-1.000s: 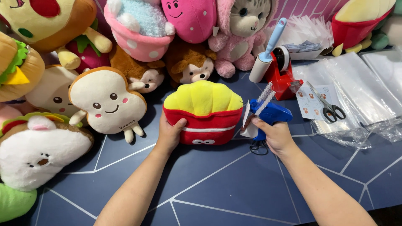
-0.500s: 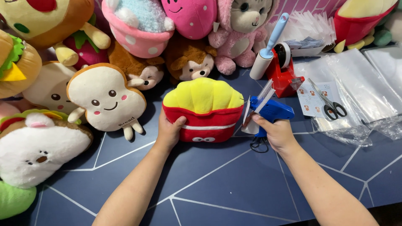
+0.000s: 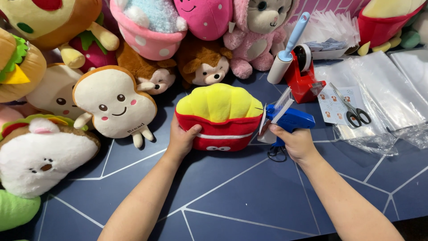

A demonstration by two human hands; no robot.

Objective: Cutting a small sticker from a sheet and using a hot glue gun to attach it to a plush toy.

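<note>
Fries plush (image 3: 218, 117) stays in the left hand's (image 3: 182, 139) grip; right hand (image 3: 296, 142) keeps clutching the blue tagging gun (image 3: 287, 119).

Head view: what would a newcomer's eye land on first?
The red and yellow fries plush at centre, gripped on its left side by the left hand. Against its right edge the right hand holds a blue tagging gun. Next, the heap of plush toys along the top and left, with a smiling bread plush nearest.
</note>
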